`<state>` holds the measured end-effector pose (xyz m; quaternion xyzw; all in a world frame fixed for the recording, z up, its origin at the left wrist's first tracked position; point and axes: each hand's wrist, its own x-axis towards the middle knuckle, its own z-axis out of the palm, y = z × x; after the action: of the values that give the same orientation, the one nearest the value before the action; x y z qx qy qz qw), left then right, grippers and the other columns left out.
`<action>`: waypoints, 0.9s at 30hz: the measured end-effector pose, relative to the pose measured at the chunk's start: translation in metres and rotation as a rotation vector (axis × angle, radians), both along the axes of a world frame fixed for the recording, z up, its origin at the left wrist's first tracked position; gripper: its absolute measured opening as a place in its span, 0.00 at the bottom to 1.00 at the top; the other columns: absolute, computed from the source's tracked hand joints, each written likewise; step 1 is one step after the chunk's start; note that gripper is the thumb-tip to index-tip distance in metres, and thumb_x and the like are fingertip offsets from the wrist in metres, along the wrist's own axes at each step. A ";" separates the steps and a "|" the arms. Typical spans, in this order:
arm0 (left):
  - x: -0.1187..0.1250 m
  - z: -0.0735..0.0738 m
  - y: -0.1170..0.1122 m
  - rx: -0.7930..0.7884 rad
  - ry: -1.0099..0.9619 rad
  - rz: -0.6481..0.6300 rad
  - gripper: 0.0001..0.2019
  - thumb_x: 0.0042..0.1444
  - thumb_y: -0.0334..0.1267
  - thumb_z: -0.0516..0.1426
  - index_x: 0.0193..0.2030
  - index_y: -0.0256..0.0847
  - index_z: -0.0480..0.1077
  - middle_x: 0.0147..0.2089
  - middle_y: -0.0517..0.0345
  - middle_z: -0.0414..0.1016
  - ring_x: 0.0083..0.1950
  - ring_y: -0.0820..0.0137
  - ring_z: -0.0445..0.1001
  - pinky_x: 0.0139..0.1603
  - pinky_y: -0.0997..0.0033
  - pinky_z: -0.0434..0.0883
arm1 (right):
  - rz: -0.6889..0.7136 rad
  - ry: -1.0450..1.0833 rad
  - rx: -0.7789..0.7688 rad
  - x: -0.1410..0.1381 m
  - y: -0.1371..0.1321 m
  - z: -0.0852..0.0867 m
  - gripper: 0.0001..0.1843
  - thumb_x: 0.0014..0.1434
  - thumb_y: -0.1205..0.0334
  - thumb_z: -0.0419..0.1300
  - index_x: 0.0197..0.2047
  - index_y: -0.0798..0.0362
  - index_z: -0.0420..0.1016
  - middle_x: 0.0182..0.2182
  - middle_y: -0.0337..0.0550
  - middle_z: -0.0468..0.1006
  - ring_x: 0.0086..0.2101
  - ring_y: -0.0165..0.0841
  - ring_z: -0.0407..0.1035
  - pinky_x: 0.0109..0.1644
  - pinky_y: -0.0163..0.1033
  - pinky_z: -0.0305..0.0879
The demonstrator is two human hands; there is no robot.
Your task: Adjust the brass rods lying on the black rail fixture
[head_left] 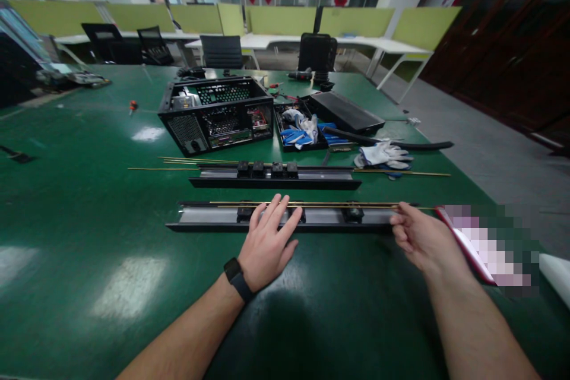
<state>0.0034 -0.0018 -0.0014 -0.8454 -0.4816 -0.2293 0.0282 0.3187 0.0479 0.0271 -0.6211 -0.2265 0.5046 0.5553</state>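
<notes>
A long black channel rail [196,215] with a pale inner strip lies crosswise in front of me, with black blocks [354,212] sitting in it. Thin brass rods [320,205] run along its far side. My left hand [269,243], wearing a black watch, is stretched over the rail with fingers spread, its fingertips reaching the rods and partly hiding the blocks beneath. At the rail's right end, my right hand [418,234] pinches the brass rods between thumb and fingers. Behind lies a second channel rail [320,177] holding several black blocks [267,170].
More brass rods [401,173] stick out past the second rail. Farther back stand an opened black computer case [222,113], a tray with blue-white gloves [303,130], a flat black panel [342,111] and white gloves [385,155]. A blurred-out red-edged object [467,237] lies beside my right hand.
</notes>
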 end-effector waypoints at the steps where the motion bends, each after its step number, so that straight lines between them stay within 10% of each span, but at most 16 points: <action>1: 0.000 0.000 0.000 -0.002 0.003 0.000 0.31 0.65 0.38 0.58 0.74 0.41 0.57 0.77 0.39 0.52 0.79 0.51 0.46 0.74 0.42 0.50 | -0.036 0.013 -0.002 0.001 0.001 0.000 0.13 0.64 0.58 0.63 0.30 0.53 0.69 0.18 0.35 0.70 0.09 0.22 0.53 0.08 0.27 0.44; 8: 0.000 -0.001 0.001 0.010 -0.001 0.014 0.32 0.63 0.38 0.60 0.74 0.43 0.58 0.77 0.39 0.53 0.79 0.47 0.46 0.73 0.39 0.51 | 0.201 0.036 -0.035 -0.016 -0.006 0.001 0.16 0.58 0.53 0.69 0.30 0.54 0.71 0.16 0.36 0.68 0.09 0.21 0.52 0.08 0.26 0.42; 14: 0.000 -0.002 0.001 0.014 -0.006 -0.005 0.32 0.64 0.37 0.58 0.74 0.41 0.58 0.77 0.39 0.52 0.79 0.50 0.46 0.74 0.42 0.51 | -0.060 0.027 0.005 -0.005 -0.001 0.001 0.10 0.61 0.58 0.66 0.32 0.52 0.70 0.19 0.35 0.70 0.10 0.22 0.54 0.08 0.26 0.45; 20: 0.000 -0.003 0.001 0.013 -0.008 -0.004 0.32 0.64 0.37 0.59 0.74 0.41 0.57 0.77 0.39 0.52 0.79 0.49 0.45 0.74 0.41 0.51 | 0.164 0.073 0.002 -0.022 -0.006 -0.002 0.12 0.58 0.57 0.69 0.32 0.55 0.72 0.20 0.37 0.72 0.10 0.21 0.52 0.07 0.26 0.41; 27: 0.000 -0.002 0.000 0.014 -0.012 -0.009 0.31 0.65 0.37 0.58 0.74 0.41 0.57 0.77 0.39 0.53 0.79 0.50 0.46 0.74 0.41 0.51 | -0.051 0.056 0.032 -0.010 -0.002 -0.001 0.12 0.63 0.60 0.62 0.30 0.51 0.66 0.18 0.34 0.69 0.11 0.22 0.54 0.08 0.26 0.46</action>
<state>0.0037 -0.0021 -0.0033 -0.8458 -0.4765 -0.2380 0.0302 0.3087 0.0455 0.0259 -0.6034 -0.2030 0.5040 0.5837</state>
